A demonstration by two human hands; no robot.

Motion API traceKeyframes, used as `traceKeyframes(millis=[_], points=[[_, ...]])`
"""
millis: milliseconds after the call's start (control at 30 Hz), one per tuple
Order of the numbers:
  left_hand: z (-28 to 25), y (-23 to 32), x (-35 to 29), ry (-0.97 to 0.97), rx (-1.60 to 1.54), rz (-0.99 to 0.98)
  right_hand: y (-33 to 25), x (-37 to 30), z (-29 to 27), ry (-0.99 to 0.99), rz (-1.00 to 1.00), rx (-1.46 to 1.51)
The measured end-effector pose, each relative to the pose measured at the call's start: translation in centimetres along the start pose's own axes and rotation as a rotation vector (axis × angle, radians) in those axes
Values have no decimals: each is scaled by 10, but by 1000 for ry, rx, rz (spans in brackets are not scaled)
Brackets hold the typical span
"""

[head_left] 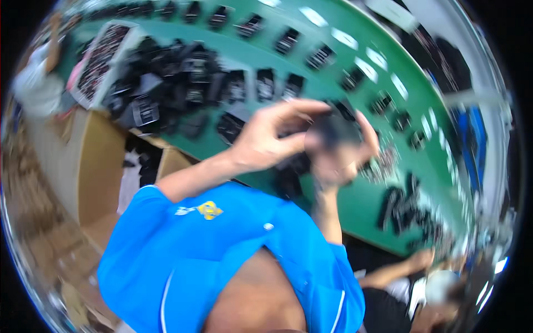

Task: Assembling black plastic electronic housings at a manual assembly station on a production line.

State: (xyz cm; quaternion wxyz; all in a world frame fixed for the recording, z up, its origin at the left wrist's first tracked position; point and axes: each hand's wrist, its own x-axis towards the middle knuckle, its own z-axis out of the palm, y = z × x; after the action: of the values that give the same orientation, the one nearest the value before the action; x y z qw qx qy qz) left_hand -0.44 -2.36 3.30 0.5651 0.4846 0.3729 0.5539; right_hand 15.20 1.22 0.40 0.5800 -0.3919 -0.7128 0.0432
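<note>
We hold a dark, rounded object [332,133] up between both hands, above the green worktable [358,213]; motion blur hides exactly what it is. Our left hand [266,136] has its thumb and fingers curved around the object's left side, gripping it. Our right hand [337,165] supports it from the right and below, fingers bent along its edge, though blur keeps us from telling how firmly they press.

Beyond our left hand lies a heap of dark packets [177,72], with a white tray [123,53] of small parts beside it. Black strip-shaped pieces [408,208] lie to our right, near a co-worker's hand [422,259]. White cards [344,38] line the table's far side. An open cardboard box [99,166] stands at our left.
</note>
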Motion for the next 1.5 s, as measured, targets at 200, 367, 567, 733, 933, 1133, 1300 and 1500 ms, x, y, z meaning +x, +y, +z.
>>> traceKeyframes(millis=[200, 367, 567, 733, 933, 1133, 1300, 1500], points=[[14, -2, 14, -114, -181, -8, 25, -1, -9, 94, 46, 301], [17, -7, 21, -172, -158, 9, 27, -1, -16, 86, 58, 330], [19, -7, 34, -124, -216, -157, 20, 13, -27, -71, 63, 4], [40, -15, 43, -76, -220, -225, 39, 34, -56, -227, -62, -265], [-41, 23, 54, 242, 390, 209, 202, 99, -195, -300, 42, -988], [-358, 64, -12, 1042, 1217, 267, 307, 96, -293, -755, 397, -1214], [-519, 70, -97, 1075, 1704, 244, 327, 102, -280, -919, 506, -1215], [-535, 60, -98, 1017, 1705, 218, 323, 102, -284, -960, 540, -1264]])
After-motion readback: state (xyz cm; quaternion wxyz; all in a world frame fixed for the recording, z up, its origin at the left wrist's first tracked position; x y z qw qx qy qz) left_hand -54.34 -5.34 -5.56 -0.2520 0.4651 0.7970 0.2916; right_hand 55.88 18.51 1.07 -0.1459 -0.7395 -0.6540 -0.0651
